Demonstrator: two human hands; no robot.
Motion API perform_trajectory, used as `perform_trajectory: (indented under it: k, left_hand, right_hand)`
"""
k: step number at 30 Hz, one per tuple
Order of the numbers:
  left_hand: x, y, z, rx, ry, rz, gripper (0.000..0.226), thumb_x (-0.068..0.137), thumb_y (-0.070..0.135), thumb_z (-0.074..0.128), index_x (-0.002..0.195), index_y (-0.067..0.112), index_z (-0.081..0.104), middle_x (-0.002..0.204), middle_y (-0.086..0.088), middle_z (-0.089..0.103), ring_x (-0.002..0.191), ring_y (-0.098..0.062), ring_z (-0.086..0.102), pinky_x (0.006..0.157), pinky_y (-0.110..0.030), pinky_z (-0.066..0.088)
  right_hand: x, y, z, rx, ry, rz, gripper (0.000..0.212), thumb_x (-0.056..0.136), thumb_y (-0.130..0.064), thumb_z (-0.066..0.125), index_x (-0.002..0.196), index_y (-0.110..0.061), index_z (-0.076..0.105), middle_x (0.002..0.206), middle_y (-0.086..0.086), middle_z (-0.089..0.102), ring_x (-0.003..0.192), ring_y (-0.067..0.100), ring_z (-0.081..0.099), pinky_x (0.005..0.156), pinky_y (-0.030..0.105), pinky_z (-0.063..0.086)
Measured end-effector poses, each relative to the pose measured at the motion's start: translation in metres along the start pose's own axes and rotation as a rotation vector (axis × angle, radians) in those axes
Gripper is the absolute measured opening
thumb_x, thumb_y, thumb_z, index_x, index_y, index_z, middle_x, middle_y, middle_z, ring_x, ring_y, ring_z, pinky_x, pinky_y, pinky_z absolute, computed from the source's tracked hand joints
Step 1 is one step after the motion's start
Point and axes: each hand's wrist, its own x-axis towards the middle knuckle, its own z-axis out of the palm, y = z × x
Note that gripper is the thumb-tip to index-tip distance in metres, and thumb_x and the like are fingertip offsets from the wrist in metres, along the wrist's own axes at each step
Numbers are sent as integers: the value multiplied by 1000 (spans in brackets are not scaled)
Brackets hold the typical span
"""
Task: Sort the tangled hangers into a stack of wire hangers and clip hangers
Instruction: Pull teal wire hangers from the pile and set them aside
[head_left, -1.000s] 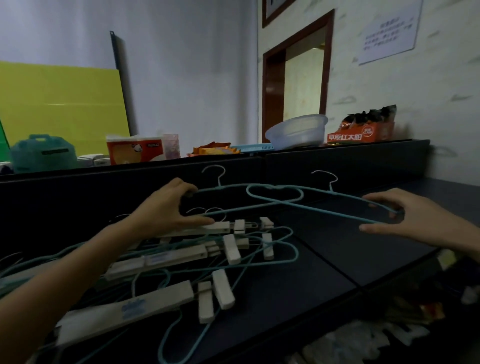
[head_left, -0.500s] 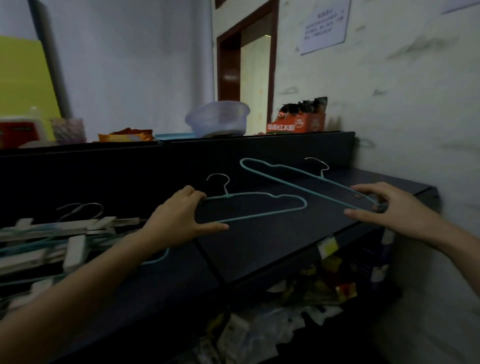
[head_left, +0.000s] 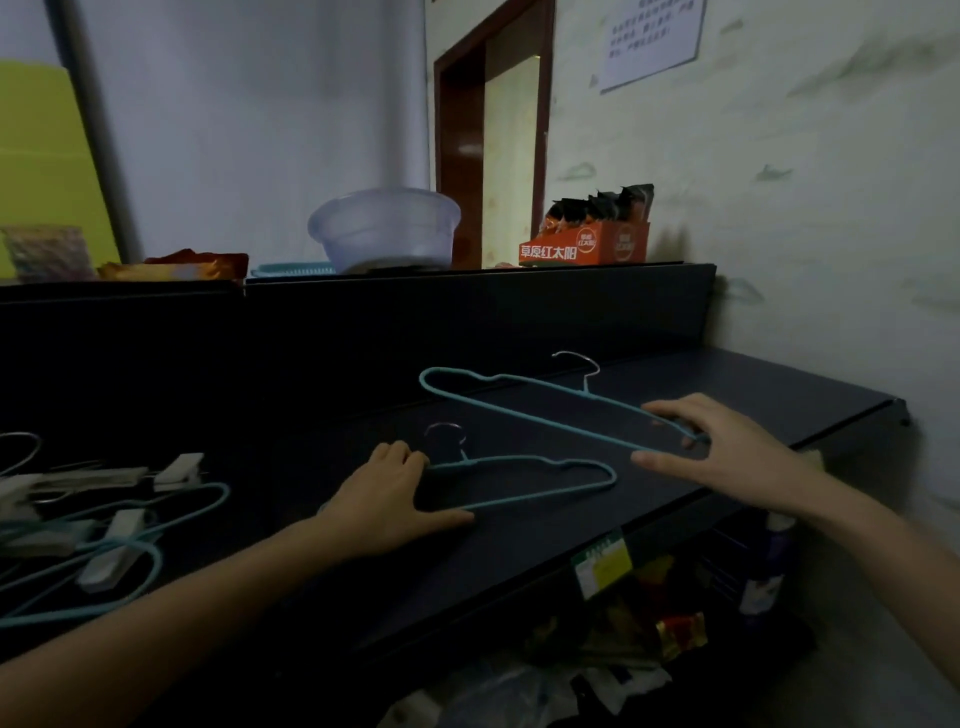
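Two teal wire hangers are being held over the dark shelf (head_left: 753, 384), one by each hand. The near wire hanger (head_left: 509, 458) is being gripped at its left end by the left hand (head_left: 384, 499): the fingers are being curled together over the shoulder just beside the hook, while the thumb is being stretched wide apart from them along the lower bar. Whether this hanger is being rested on the shelf or kept just above it cannot be told.

The far wire hanger (head_left: 545, 417) is being held at its right tip by the right hand (head_left: 727, 457). The tip is being pinched under the curled fingers, with the forefinger and thumb being spread apart and pointed left. Its hook is being turned toward the back panel. The two hangers are being kept apart, not crossing.

At the left edge, a tangled pile (head_left: 104, 525) of teal wire hangers and white clip hangers (head_left: 176, 470) is being left on the same surface, well apart from both hands. On the ledge above, a clear bowl (head_left: 384, 228) and an orange box (head_left: 582, 249) are being stored.
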Motion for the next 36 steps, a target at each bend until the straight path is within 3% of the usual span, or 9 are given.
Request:
perform_trajectory:
  k: [5,8,11,14,16,22,28,34,36]
  left_hand:
    - [4,5,8,37,-1,-28,114,48,93,17,134,20,36,126,4,40,112,-11,39,98,-26,37]
    - [-4,2,-3,71,-88,-45,110,56,89,22,141,20,26,136,5,36,122,-11,36,105,-27,32]
    - [-18,-12,-24,81,-163,-89,110,54,92,14,136,23,37,135,7,43,122,-10,41,104,-27,35]
    - [-34,-28,-41,71,-144,-186,47,88,53,41,122,22,51,122,5,52,115,-13,50,97,-32,42]
    - [-44,-31,-47,107,-85,-248,28,93,35,44,116,23,55,117,4,56,108,-13,54,91,-31,44]
    - [-60,-13,-49,288,16,-402,30,96,30,39,124,27,49,127,8,51,116,-12,50,72,-23,36]
    - [-89,1,-48,258,95,-518,30,96,30,39,123,25,51,126,8,52,114,-15,50,79,-27,40]
    - [-145,3,-49,280,287,-604,25,94,35,42,113,27,57,113,10,61,100,-11,57,70,-24,45]
    - [-169,3,-55,294,349,-629,26,94,36,42,112,27,59,110,9,63,98,-11,59,71,-26,47]
  right_hand:
    - [34,12,12,37,-97,-71,85,61,-69,52,134,-28,42,108,-26,42,95,-4,49,67,11,39]
    - [50,15,21,74,-165,-124,96,54,-83,50,133,-29,43,110,-26,42,97,-3,49,68,13,40]
    - [63,18,33,101,-261,-181,116,37,-97,41,133,-32,41,112,-28,41,99,-7,48,68,12,41]
    - [72,16,45,106,-323,-254,118,37,-96,41,134,-30,41,113,-27,41,102,-8,46,72,9,40]
    - [75,12,53,72,-365,-295,114,42,-93,41,136,-29,38,116,-22,40,105,-4,45,80,11,38]
    - [80,7,67,-72,-419,-370,108,51,-84,38,141,-25,31,128,-10,37,118,5,35,99,23,36]
    - [82,8,68,-121,-503,-424,121,41,-91,27,143,-25,27,142,-9,27,128,10,31,104,28,35]
    - [82,-41,71,-6,-388,-621,90,61,-85,26,136,-36,35,131,-19,43,120,4,43,100,32,41]
    - [77,-70,78,39,-364,-709,67,75,-73,37,132,-37,40,126,-20,47,117,4,45,97,32,42]
